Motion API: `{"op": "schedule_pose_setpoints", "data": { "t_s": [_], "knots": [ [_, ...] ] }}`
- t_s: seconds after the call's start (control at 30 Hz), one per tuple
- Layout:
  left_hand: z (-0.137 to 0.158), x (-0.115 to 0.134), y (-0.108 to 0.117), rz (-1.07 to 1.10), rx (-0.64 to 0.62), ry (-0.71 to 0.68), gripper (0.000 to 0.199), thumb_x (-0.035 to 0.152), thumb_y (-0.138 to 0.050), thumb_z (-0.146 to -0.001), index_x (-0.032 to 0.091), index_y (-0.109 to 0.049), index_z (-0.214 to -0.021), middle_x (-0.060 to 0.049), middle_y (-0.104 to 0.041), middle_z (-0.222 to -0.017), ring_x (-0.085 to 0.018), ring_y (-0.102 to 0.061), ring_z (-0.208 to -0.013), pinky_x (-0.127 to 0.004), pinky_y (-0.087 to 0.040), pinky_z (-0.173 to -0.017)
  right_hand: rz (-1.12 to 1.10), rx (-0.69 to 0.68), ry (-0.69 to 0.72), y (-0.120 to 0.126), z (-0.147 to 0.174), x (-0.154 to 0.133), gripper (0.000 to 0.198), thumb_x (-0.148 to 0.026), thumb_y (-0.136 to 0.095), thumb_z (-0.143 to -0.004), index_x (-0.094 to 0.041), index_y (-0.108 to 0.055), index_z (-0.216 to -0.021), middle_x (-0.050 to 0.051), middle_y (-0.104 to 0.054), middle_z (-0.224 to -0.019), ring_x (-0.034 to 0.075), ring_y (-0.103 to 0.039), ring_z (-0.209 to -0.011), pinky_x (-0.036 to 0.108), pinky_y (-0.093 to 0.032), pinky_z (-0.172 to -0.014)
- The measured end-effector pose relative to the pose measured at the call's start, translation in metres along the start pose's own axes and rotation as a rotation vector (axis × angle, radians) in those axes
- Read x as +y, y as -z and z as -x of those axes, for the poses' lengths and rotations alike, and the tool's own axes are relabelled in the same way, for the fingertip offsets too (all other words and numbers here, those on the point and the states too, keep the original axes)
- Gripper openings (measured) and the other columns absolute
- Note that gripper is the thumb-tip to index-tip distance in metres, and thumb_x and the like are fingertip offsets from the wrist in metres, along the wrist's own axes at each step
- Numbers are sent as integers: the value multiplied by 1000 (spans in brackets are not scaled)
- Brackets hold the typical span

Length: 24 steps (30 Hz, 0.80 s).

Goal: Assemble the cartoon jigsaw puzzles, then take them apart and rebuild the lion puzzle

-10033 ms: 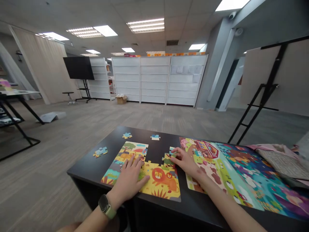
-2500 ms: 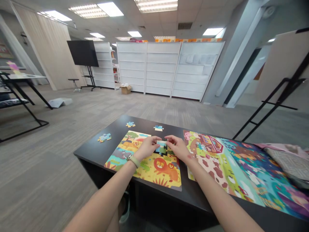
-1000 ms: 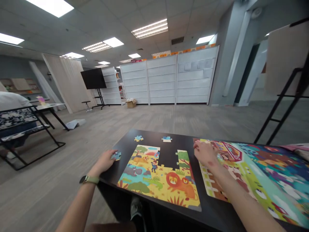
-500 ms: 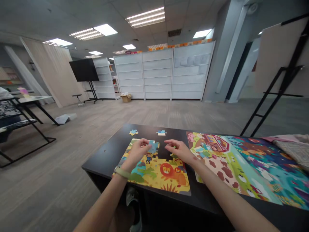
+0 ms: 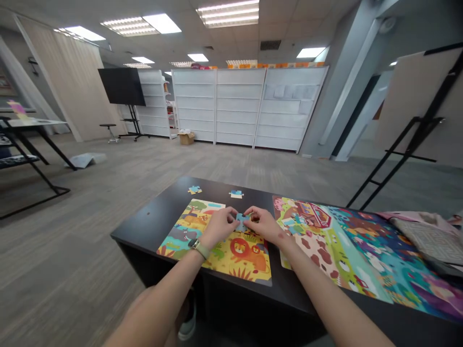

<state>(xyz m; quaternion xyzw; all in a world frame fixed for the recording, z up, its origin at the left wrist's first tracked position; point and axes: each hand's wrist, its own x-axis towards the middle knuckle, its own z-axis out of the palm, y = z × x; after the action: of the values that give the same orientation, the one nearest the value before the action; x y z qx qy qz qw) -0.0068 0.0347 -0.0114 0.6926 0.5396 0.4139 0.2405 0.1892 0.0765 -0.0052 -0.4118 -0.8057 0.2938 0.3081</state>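
Between my two hands is a light-blue puzzle piece (image 5: 241,222) near the upper edge of the yellow lion jigsaw puzzle (image 5: 249,260). My left hand (image 5: 221,225) pinches its left side between thumb and fingers, and a watch sits on that wrist. At its right side, my right hand (image 5: 263,222) grips it with thumb and forefinger. Behind the puzzle, two loose pieces lie on the black table: a blue and yellow puzzle piece (image 5: 194,190) and a blue and white puzzle piece (image 5: 236,194). My hands cover part of the puzzle's upper right.
Right of my hands lies a farm-animal puzzle (image 5: 314,241), beside a dark-blue animal picture (image 5: 390,255). A pink and grey cloth item (image 5: 423,231) rests at the table's right end. An easel (image 5: 408,140) stands beyond it on the floor.
My left hand has moved right with the blue piece, toward my right hand. My right hand has closed onto the piece's other side. The view has shifted slightly.
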Motion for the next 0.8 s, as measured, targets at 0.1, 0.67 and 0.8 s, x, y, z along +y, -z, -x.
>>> {"op": "schedule_pose_setpoints", "data": {
  "t_s": [0.1, 0.67, 0.8],
  "knots": [
    [-2, -6, -1, -56, -15, -15, 21, 25, -69, -77, 19, -72, -97, -2, -72, -72, -22, -67, -73, -30, -47, -69, 91, 31, 5, 2, 0, -1, 19, -33, -67, -78, -22, -68, -93, 1, -69, -80, 18, -61, -76, 30, -46, -71],
    [-1, -12, -6, -222, -63, -88, 43, 28, -80, -70, 21, -72, -112, -11, -71, -110, -31, -62, -106, -41, -45, -96, 302, -21, -41, -1, -2, 11, 16, -34, -73, -78, -25, -76, -92, 4, -68, -106, 24, -57, -108, 38, -41, -96],
    [-1, -11, -6, -266, -63, -100, 41, 32, -81, -70, 22, -72, -109, -9, -72, -106, -31, -64, -102, -40, -48, -92, 296, -21, -31, 1, -2, 8, 15, -32, -72, -78, -24, -74, -90, 4, -68, -102, 24, -58, -104, 37, -42, -92]
  ]
}}
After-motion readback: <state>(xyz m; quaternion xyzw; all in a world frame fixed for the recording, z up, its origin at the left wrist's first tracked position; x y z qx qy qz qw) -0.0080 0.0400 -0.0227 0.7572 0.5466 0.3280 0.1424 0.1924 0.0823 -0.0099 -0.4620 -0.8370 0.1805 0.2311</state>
